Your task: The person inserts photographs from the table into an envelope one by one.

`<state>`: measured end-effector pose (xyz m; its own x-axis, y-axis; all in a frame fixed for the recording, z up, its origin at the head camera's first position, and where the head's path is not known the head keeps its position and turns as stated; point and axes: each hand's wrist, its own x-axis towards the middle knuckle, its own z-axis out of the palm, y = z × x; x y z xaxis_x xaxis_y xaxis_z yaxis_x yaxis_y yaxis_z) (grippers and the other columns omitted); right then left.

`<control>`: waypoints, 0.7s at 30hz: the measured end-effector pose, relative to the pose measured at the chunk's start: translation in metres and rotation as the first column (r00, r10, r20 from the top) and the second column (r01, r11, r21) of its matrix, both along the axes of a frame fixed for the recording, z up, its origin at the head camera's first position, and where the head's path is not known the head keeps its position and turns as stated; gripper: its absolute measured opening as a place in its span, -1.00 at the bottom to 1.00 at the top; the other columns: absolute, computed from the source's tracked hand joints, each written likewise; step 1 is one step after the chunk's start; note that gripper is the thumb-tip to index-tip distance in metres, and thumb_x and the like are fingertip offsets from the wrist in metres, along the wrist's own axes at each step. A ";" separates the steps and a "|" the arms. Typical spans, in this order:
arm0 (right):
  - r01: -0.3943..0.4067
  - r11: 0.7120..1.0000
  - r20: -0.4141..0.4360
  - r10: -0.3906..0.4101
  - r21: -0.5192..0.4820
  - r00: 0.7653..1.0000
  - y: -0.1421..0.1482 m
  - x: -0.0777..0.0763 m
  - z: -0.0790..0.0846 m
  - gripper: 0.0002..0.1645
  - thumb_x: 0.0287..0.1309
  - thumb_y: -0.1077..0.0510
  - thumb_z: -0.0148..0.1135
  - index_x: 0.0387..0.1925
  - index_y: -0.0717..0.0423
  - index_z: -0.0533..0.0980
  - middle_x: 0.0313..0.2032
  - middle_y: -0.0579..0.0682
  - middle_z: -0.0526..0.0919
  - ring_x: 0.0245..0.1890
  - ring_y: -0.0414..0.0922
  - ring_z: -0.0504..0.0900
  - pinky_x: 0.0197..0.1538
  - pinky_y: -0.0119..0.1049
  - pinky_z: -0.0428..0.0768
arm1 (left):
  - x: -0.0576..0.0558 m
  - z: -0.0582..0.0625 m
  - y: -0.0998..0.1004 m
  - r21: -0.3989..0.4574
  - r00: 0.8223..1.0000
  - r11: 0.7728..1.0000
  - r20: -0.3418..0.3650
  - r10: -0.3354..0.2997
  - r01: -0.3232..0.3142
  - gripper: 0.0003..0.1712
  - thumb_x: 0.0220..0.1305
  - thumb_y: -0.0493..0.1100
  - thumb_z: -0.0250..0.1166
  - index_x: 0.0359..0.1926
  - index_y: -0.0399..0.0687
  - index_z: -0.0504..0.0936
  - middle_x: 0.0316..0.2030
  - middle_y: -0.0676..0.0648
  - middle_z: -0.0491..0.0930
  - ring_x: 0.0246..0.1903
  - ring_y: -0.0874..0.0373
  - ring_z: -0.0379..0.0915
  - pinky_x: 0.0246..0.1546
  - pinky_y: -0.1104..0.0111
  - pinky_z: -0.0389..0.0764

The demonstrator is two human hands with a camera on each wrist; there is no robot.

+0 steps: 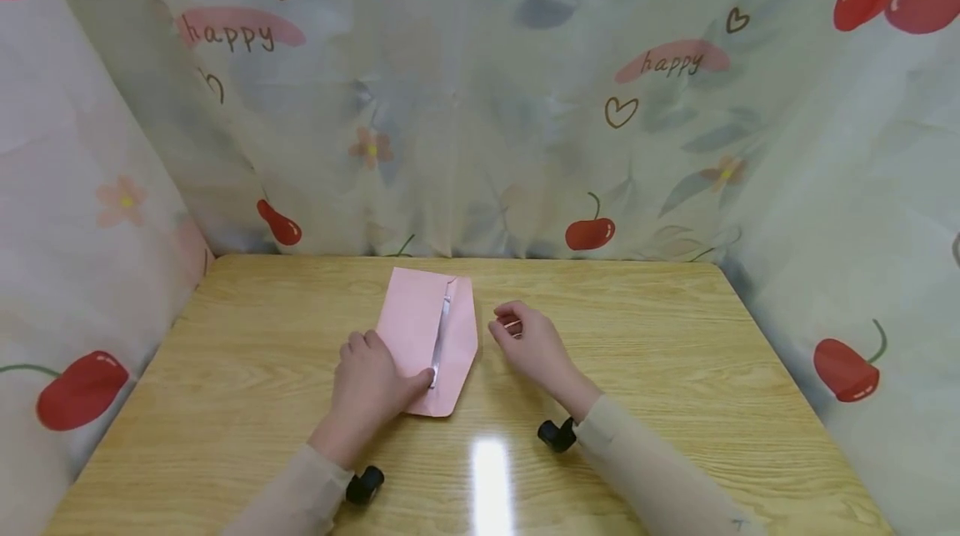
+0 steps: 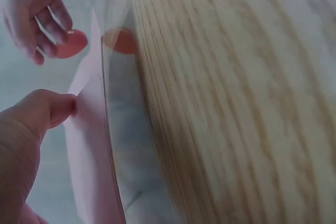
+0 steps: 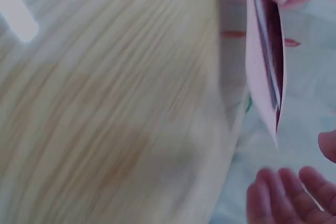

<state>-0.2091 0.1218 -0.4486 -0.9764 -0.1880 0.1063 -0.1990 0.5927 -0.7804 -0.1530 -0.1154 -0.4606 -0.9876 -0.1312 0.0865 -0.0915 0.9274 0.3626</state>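
Note:
A pink envelope (image 1: 412, 311) lies on the table with its flap (image 1: 459, 353) folded out to the right. Along its mouth shows a narrow silvery-white strip (image 1: 441, 336), also visible as a glossy edge inside the envelope (image 3: 257, 51) in the right wrist view. My left hand (image 1: 375, 382) grips the envelope at its near left part, the thumb at the mouth and the fingers toward the left side. Just right of the flap, apart from it, my right hand (image 1: 536, 348) hovers with loosely bent fingers and nothing in them.
The wooden table (image 1: 247, 369) has a glossy top with a bright light reflection near its front. Cherry-patterned curtains (image 1: 480, 144) hang behind it and at both sides. Each wrist wears a small black camera, seen below the left hand and below the right.

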 end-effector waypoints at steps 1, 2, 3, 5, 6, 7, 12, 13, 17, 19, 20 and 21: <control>0.009 0.999 -0.013 -0.008 0.047 1.000 0.005 -0.001 -0.001 -0.60 0.27 -0.02 0.23 0.05 0.09 0.53 -0.10 -0.06 0.61 -0.16 -0.16 0.60 -0.08 -0.21 0.56 | -0.001 0.000 -0.002 0.001 1.000 1.000 0.012 0.002 -0.002 0.14 -0.23 0.45 0.39 -0.08 -0.56 0.32 -0.26 -0.32 0.29 -0.27 -0.16 0.30 -0.33 0.06 0.47; 0.017 0.996 -0.023 -0.015 0.089 1.000 0.009 -0.001 -0.002 -0.56 0.27 -0.05 0.23 0.09 0.08 0.51 -0.05 -0.03 0.60 -0.11 -0.13 0.59 -0.04 -0.18 0.55 | -0.001 -0.001 -0.003 0.001 1.000 1.000 0.022 0.004 -0.004 0.14 -0.23 0.45 0.39 -0.08 -0.56 0.32 -0.26 -0.32 0.29 -0.26 -0.16 0.30 -0.32 0.05 0.46; 0.025 0.991 -0.038 -0.020 0.132 0.999 0.013 -0.001 -0.003 -0.52 0.26 -0.08 0.23 0.12 0.07 0.48 0.01 -0.01 0.57 -0.06 -0.11 0.58 -0.01 -0.16 0.53 | -0.001 -0.001 -0.005 -0.003 1.000 1.000 0.030 0.005 -0.005 0.14 -0.23 0.45 0.38 -0.07 -0.56 0.32 -0.25 -0.32 0.29 -0.26 -0.16 0.29 -0.32 0.05 0.46; 0.052 0.972 -0.067 -0.037 0.229 0.997 0.019 -0.001 -0.004 -0.42 0.25 -0.15 0.21 0.18 0.06 0.44 0.12 0.03 0.51 0.06 -0.05 0.52 0.09 -0.10 0.48 | -0.002 -0.002 -0.007 -0.010 0.999 1.000 0.046 0.010 -0.010 0.16 -0.23 0.46 0.38 -0.07 -0.57 0.32 -0.25 -0.33 0.29 -0.25 -0.17 0.30 -0.30 0.03 0.46; 0.063 0.960 -0.087 -0.041 0.273 0.995 0.022 0.000 -0.004 -0.38 0.25 -0.18 0.20 0.21 0.08 0.42 0.15 0.04 0.48 0.12 -0.01 0.49 0.13 -0.07 0.45 | -0.003 -0.003 -0.008 -0.014 0.998 1.000 0.054 0.014 -0.014 0.16 -0.23 0.46 0.38 -0.07 -0.58 0.32 -0.24 -0.33 0.29 -0.24 -0.17 0.30 -0.30 0.03 0.46; 0.074 0.946 -0.106 -0.042 0.317 0.993 0.025 -0.001 -0.004 -0.33 0.24 -0.21 0.19 0.24 0.08 0.40 0.18 0.05 0.46 0.16 0.01 0.46 0.15 -0.05 0.42 | -0.003 -0.003 -0.009 -0.018 0.998 1.000 0.064 0.019 -0.018 0.17 -0.23 0.46 0.38 -0.06 -0.58 0.32 -0.24 -0.34 0.29 -0.24 -0.18 0.30 -0.29 0.02 0.46; 0.094 0.857 -0.198 0.009 0.507 0.980 0.038 -0.003 -0.009 -0.11 0.20 -0.34 0.14 0.36 0.12 0.26 0.33 0.17 0.29 0.32 0.14 0.26 0.29 0.10 0.21 | -0.003 -0.004 -0.012 -0.045 0.992 0.999 0.121 0.030 -0.025 0.22 -0.21 0.47 0.37 -0.01 -0.63 0.29 -0.22 -0.37 0.28 -0.22 -0.18 0.30 -0.27 0.00 0.48; 0.099 0.830 -0.210 0.023 0.550 0.977 0.040 -0.003 -0.010 -0.06 0.19 -0.38 0.11 0.39 0.11 0.21 0.36 0.18 0.24 0.34 0.16 0.21 0.30 0.12 0.16 | -0.003 -0.004 -0.013 -0.052 0.991 0.998 0.132 0.029 -0.022 0.23 -0.20 0.48 0.37 -0.01 -0.64 0.29 -0.22 -0.38 0.28 -0.22 -0.18 0.30 -0.27 0.00 0.48; 0.108 0.745 -0.224 0.057 0.658 0.973 0.046 -0.002 -0.014 0.07 0.14 -0.51 -0.01 0.47 0.04 0.07 0.43 0.19 0.08 0.41 0.19 0.04 0.34 0.18 0.01 | 0.000 -0.003 -0.014 -0.087 0.985 0.996 0.170 0.004 0.011 0.24 -0.16 0.49 0.33 0.00 -0.67 0.30 -0.24 -0.40 0.31 -0.23 -0.19 0.31 -0.27 0.00 0.50; 0.109 0.729 -0.227 0.065 0.676 0.972 0.048 -0.001 -0.015 0.10 0.13 -0.54 -0.05 0.48 0.03 0.05 0.44 0.19 0.06 0.41 0.19 0.02 0.34 0.19 -0.01 | 0.002 -0.003 -0.015 -0.099 0.984 0.995 0.178 -0.014 0.032 0.24 -0.13 0.50 0.32 0.00 -0.69 0.30 -0.24 -0.41 0.33 -0.23 -0.19 0.32 -0.27 0.01 0.50; 0.107 0.730 -0.227 0.067 0.675 0.972 0.049 0.000 -0.015 0.10 0.13 -0.55 -0.05 0.48 0.03 0.04 0.44 0.20 0.05 0.41 0.20 0.02 0.34 0.20 -0.02 | 0.003 -0.003 -0.016 -0.105 0.984 0.994 0.179 -0.022 0.041 0.25 -0.11 0.50 0.31 0.01 -0.70 0.30 -0.25 -0.41 0.34 -0.23 -0.19 0.32 -0.28 0.01 0.51; 0.106 0.730 -0.226 0.068 0.675 0.972 0.049 0.001 -0.015 0.10 0.13 -0.55 -0.06 0.48 0.03 0.04 0.44 0.20 0.05 0.41 0.20 0.02 0.34 0.20 -0.02 | 0.004 -0.003 -0.016 -0.107 0.984 0.993 0.177 -0.029 0.049 0.25 -0.10 0.51 0.30 0.01 -0.71 0.29 -0.24 -0.41 0.34 -0.24 -0.19 0.33 -0.29 0.02 0.51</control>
